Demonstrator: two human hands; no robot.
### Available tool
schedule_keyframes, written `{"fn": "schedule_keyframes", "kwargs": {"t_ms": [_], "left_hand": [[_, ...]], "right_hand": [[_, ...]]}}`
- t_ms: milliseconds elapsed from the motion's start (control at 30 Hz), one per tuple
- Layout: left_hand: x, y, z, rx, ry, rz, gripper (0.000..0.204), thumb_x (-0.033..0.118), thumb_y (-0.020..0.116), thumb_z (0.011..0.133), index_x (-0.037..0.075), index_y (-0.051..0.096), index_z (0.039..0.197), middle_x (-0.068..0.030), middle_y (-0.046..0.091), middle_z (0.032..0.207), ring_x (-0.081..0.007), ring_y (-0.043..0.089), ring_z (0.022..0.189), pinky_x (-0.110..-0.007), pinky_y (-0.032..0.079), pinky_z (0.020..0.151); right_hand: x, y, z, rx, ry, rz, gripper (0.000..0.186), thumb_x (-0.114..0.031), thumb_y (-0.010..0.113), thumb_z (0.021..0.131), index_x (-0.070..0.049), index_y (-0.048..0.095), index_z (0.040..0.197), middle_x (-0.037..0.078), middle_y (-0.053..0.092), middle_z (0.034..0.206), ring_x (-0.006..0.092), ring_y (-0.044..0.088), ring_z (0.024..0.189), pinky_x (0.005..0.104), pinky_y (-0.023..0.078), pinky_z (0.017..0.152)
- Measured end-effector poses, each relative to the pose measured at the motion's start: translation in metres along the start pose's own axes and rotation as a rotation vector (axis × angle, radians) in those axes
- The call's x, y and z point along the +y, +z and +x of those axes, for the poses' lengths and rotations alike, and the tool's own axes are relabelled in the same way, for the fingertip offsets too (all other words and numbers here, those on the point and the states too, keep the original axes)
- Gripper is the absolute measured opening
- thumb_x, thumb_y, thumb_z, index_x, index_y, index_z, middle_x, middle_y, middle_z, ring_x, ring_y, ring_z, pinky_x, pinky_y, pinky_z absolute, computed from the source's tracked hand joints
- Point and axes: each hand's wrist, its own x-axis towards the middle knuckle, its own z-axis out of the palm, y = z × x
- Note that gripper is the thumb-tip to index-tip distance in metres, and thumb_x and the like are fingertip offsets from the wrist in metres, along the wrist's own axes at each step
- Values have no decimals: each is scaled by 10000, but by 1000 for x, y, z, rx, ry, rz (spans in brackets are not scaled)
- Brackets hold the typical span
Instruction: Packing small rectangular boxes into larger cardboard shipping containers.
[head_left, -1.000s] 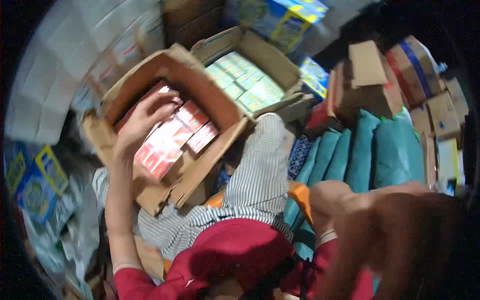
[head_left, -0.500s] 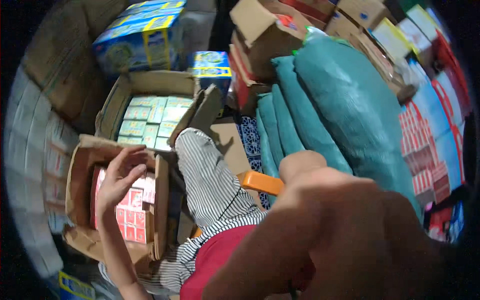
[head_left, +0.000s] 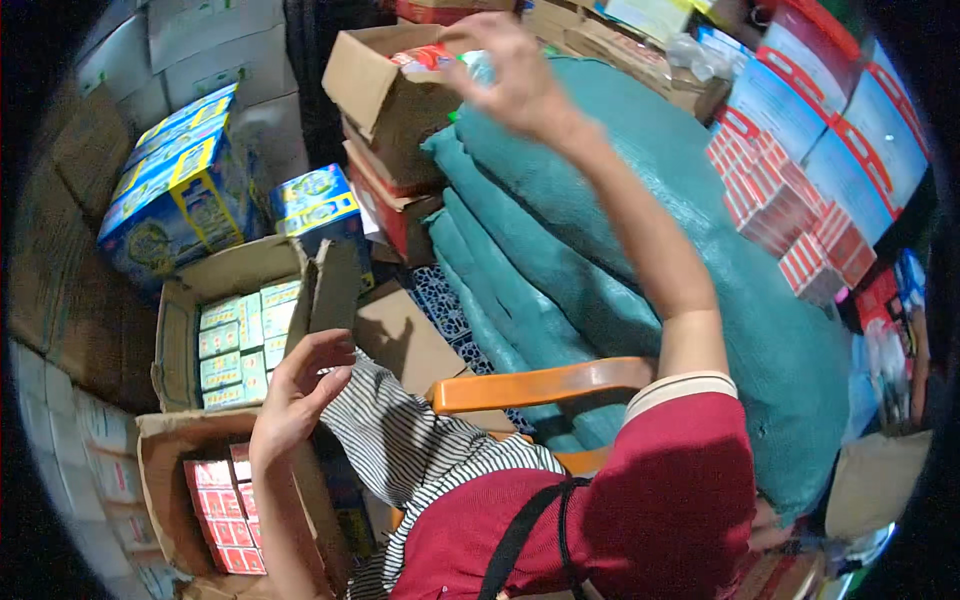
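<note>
My right hand (head_left: 515, 88) is raised over the top of the stacked teal sacks (head_left: 640, 190), fingers bent and apart, nothing visible in it. Beside it stands an open cardboard carton (head_left: 390, 85) with red packets (head_left: 424, 57) inside. Closer in, my left hand (head_left: 298, 395) hovers over the edge between two open cartons, its fingers loosely curved and holding nothing. One of these cartons contains small pale green boxes (head_left: 235, 345); the nearer one contains small red and white boxes (head_left: 225, 510), partly hidden by my left forearm.
An orange chair armrest (head_left: 540, 385) crosses in front of the sacks. Blue and yellow cartons (head_left: 180, 190) stand at the far left, with white cartons stacked along the left side. Red-striped boxes (head_left: 770, 190) sit on the sacks' right side.
My right arm has swung outward, from close by to the far side above the sacks. My left hand has shifted away from over the red and white boxes. The view has turned.
</note>
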Motion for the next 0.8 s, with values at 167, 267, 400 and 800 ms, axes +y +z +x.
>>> {"fn": "schedule_keyframes", "kwargs": {"t_ms": [167,267,400,800], "left_hand": [[2,4,10,-27,-47,-8,378,105,608,838,6,484,1181,-79,574,1050,-154,538,993,-275,423,862],[9,9,14,-51,-20,84,378,99,605,839,4,483,1184,-83,577,1056,-155,538,1002,-275,422,865],[24,29,14,-155,57,116,373,90,595,842,-4,480,1184,-101,576,1075,-164,536,1024,-283,432,870],[42,37,-18,-237,177,75,395,113,602,845,0,470,1200,-131,568,1084,-187,534,1034,-304,443,873]], "right_hand": [[149,-112,-34,-526,444,-798,462,-399,601,740,-60,605,1055,196,607,1010,332,562,972,420,448,847],[166,-177,-52,-613,819,-1026,610,-528,558,714,-86,575,1133,201,601,1062,384,557,996,484,412,888],[223,-272,-74,-707,1060,-1150,686,-561,533,696,-90,535,1195,198,512,1226,395,460,1151,552,335,942],[193,-462,-107,-659,1479,-1049,834,-709,561,648,-117,512,1233,187,479,1261,339,450,1174,527,335,944]]}}
